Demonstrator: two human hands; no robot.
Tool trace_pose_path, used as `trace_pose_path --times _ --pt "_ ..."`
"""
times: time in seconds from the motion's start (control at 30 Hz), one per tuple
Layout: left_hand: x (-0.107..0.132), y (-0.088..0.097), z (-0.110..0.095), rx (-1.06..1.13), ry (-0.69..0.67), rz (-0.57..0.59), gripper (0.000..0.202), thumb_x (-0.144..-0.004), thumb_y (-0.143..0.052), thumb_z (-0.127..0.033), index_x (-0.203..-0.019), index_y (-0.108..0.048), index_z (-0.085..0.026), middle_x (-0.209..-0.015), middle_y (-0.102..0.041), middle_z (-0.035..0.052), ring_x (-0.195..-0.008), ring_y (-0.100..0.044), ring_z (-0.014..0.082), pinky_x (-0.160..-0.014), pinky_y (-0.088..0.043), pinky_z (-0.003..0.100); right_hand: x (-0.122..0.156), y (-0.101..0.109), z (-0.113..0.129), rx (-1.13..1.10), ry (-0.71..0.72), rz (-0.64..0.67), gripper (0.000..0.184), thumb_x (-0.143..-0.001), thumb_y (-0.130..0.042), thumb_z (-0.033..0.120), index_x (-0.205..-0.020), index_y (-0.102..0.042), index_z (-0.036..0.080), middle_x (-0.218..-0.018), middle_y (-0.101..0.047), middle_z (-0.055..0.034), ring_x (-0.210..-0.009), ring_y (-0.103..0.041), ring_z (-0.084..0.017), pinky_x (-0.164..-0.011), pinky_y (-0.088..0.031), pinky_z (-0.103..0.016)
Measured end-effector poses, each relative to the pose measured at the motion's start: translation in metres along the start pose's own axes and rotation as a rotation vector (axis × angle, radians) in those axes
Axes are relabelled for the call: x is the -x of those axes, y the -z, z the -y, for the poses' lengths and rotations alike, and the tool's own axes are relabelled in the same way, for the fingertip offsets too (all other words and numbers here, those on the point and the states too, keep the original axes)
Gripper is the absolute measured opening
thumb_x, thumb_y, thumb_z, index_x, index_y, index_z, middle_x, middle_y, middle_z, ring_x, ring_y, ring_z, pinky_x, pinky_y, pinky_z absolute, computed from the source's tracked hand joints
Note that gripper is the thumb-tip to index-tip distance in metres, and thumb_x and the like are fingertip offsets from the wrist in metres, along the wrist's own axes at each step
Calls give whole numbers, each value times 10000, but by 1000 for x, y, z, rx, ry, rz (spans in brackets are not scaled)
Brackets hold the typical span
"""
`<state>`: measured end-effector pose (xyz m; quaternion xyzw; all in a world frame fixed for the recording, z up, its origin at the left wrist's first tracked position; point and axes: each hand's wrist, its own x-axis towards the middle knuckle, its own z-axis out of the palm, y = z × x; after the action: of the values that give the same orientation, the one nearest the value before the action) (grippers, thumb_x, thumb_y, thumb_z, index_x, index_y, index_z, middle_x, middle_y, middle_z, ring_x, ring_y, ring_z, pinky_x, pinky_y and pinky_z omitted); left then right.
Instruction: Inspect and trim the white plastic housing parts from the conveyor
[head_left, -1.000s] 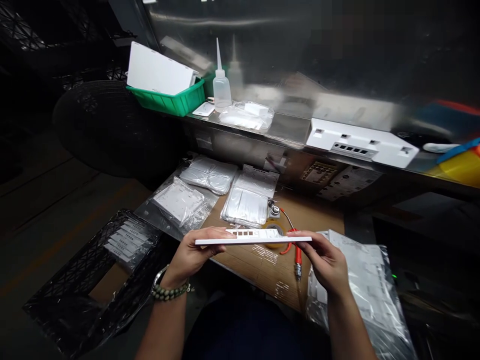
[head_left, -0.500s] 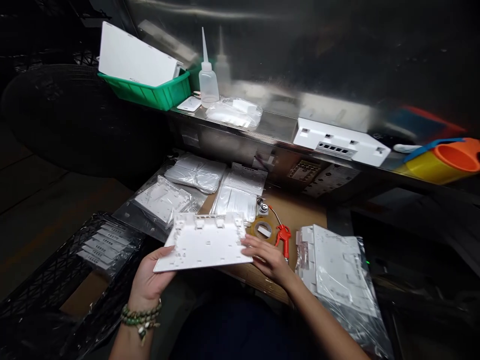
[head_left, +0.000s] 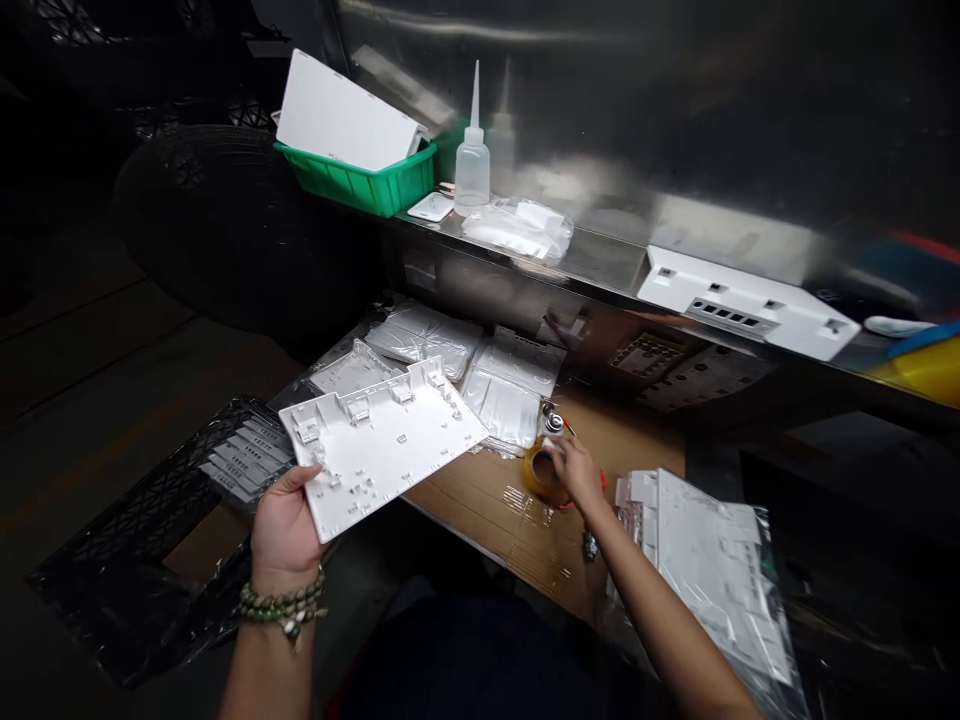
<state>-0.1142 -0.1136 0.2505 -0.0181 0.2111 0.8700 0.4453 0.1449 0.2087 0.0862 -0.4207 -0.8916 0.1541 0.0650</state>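
Observation:
My left hand (head_left: 286,525) grips the lower left corner of a white plastic housing panel (head_left: 390,450), its clipped and ribbed inner face turned up. The panel is tilted and held above the table. My right hand (head_left: 579,475) reaches over a roll of tape (head_left: 541,478), fingertips pinched on a small white piece (head_left: 551,444) at the roll's upper edge. Behind the fingers is a small pump-top bottle (head_left: 553,424). A red air blow gun (head_left: 603,480) is mostly hidden by the right hand.
Bagged white panels (head_left: 712,570) lie at the right, with stacked wrapped panels (head_left: 427,340) behind. A metal shelf holds a green bin (head_left: 360,185), a squeeze bottle (head_left: 472,175) and a white housing (head_left: 750,305). A black crate with vented white strips (head_left: 251,455) stands left.
My right hand has left the panel and moved to the tape roll, pinching the white piece. My left hand alone holds the panel, now turned at a slant. The view has swung left.

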Motion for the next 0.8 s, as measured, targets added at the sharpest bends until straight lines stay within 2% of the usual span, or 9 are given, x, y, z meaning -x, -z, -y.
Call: trace_pose_path --times 0.1,0.2,0.33,0.43,0.53,0.67,0.8 --pt "-6 -6 5 92 41 41 767 -976 -413 -121 -1654 -99 -294 -1566 -475 105 -1462 -415 337 -1246 -190 627 -21 12 -4 19 -55 -67 417 -1059 -400 325 -1365 -648 190 -1291 -652 -121 -1142 -609 -249 -930 -469 -336" --pt "-12 -19 12 95 -6 -2 676 -1057 -371 -237 -1657 -59 -258 -1539 -499 138 -1463 -420 318 -1260 -191 590 -42 19 -5 37 -86 -79 370 -1028 -478 315 -1288 -692 165 -1215 -689 -115 -1092 -622 -251 -894 -463 -324" --pt "-16 -47 21 -2 -73 -122 651 -1072 -387 -292 -1656 -115 -201 -1468 -579 167 -1408 -502 327 -1254 -244 585 -54 21 -3 63 -101 -67 285 -982 -559 316 -1071 -775 153 -1105 -721 -121 -1053 -614 -268 -856 -458 -332" --pt "-18 -67 26 -71 -124 -192 642 -1067 -416 -331 -1646 -190 -170 -1420 -630 166 -1373 -545 334 -1244 -286 577 -54 22 2 69 -89 -62 272 -970 -559 273 -1052 -785 147 -1117 -714 -143 -1074 -593 -284 -869 -451 -352" --pt "-19 -80 29 -64 -95 -191 625 -1069 -389 -352 -1642 -217 -167 -1443 -618 167 -1376 -543 350 -1231 -311 589 -54 25 9 50 -92 -63 244 -940 -576 217 -1014 -796 144 -1107 -716 -161 -1068 -589 -298 -861 -452 -368" --pt "-19 -87 31 -56 8 -132 628 -1074 -339 -392 -1644 -209 -165 -1480 -588 182 -1388 -530 369 -1215 -327 612 -55 34 16 -27 -112 -101 170 -888 -628 178 -907 -797 161 -1051 -727 -152 -1047 -607 -294 -855 -466 -371" --pt "-18 -94 36 -77 48 -144 619 -1071 -338 -404 -1634 -252 -162 -1465 -604 191 -1372 -549 378 -1193 -367 612 -41 62 40 -177 -96 -187 183 -917 -610 230 -937 -771 148 -1035 -726 -151 -1017 -641 -295 -872 -499 -401"
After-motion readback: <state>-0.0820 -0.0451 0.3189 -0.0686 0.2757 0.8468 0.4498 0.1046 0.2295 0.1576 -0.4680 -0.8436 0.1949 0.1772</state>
